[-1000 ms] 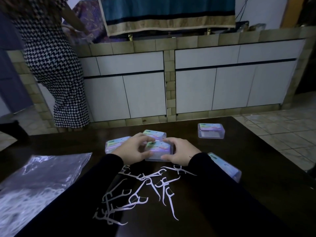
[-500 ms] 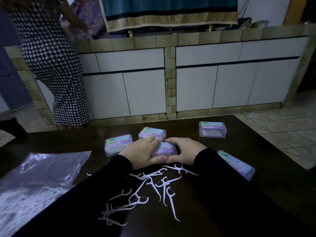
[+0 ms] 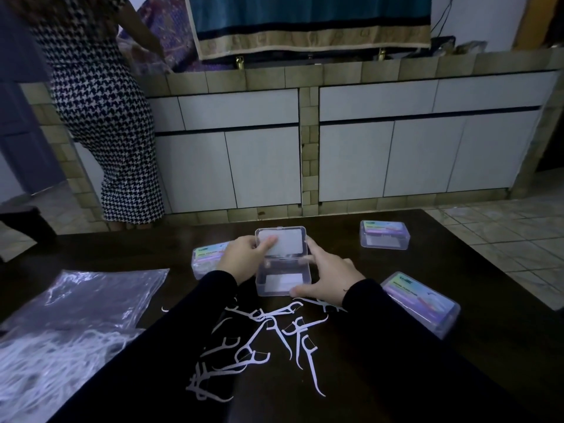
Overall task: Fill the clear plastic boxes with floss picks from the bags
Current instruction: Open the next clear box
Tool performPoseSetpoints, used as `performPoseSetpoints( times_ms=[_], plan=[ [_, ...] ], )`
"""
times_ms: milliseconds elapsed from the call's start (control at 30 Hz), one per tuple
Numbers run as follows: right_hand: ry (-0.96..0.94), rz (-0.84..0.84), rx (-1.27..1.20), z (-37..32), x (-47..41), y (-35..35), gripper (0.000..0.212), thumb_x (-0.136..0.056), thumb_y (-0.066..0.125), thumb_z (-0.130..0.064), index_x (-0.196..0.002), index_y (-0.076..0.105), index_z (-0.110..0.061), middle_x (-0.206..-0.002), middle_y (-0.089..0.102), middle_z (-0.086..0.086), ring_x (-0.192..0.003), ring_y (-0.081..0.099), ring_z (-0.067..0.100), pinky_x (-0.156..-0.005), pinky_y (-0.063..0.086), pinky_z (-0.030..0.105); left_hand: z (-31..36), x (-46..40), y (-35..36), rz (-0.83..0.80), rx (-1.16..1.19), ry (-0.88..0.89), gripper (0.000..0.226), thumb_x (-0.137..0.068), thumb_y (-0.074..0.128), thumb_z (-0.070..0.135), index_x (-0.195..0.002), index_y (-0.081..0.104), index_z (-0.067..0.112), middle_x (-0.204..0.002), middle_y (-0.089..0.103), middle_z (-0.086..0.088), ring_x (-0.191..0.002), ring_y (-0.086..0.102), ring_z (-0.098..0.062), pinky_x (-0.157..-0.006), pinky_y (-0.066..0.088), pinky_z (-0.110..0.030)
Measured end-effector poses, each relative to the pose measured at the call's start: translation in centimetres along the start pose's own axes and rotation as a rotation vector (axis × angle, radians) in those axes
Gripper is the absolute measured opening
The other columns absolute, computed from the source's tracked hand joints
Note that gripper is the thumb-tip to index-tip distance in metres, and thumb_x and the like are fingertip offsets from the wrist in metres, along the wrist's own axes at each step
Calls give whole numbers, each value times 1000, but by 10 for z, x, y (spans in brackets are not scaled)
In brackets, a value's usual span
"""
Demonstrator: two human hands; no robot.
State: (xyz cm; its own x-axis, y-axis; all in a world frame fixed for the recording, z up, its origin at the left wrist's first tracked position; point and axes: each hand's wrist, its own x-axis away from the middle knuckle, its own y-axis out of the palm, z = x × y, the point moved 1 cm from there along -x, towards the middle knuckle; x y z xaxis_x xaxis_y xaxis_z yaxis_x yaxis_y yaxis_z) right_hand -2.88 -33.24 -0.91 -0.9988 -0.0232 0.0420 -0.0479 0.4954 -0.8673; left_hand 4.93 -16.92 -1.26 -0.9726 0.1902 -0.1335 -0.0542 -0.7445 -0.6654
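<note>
— Box position?
— Clear box (image 3: 283,277) at frame centre on tabletop (image 3: 396,346), lid (image 3: 280,242) raised.
— Fingers?
— Left hand (image 3: 244,257) pinching lid; right hand (image 3: 331,274) spread against box side. Floss picks (image 3: 262,343) scattered below.

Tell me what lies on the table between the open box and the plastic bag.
In the head view, the left sleeve crosses the dark table between the open box and the plastic bag. The loose floss picks lie nearer the camera.
</note>
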Motion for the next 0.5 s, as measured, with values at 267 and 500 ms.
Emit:
performPoseSetpoints(
  times_ms=[267, 500],
  plan=[
    [0, 28, 283, -10, 18, -9, 76, -85, 56, -63, -149, 27, -33, -144, 45, 2, -130, 37, 24, -107, 28, 43, 3, -2, 9, 89, -148, -123, 33, -92, 56, 39, -108, 61, 10, -89, 65, -2, -79, 58, -14, -70, 46, -28],
    [301, 69, 537, 16, 23, -37, 43, -96, 49, -41, -135, 50, -23, -128, 56, 5, -121, 46, 24, -104, 33, 45, 24, 40, -16, 305, -159, 219, 43, -92, 56, 36, -130, 45, 21, -112, 51, 2, -93, 49, -9, -76, 40, -23]
  ],
)
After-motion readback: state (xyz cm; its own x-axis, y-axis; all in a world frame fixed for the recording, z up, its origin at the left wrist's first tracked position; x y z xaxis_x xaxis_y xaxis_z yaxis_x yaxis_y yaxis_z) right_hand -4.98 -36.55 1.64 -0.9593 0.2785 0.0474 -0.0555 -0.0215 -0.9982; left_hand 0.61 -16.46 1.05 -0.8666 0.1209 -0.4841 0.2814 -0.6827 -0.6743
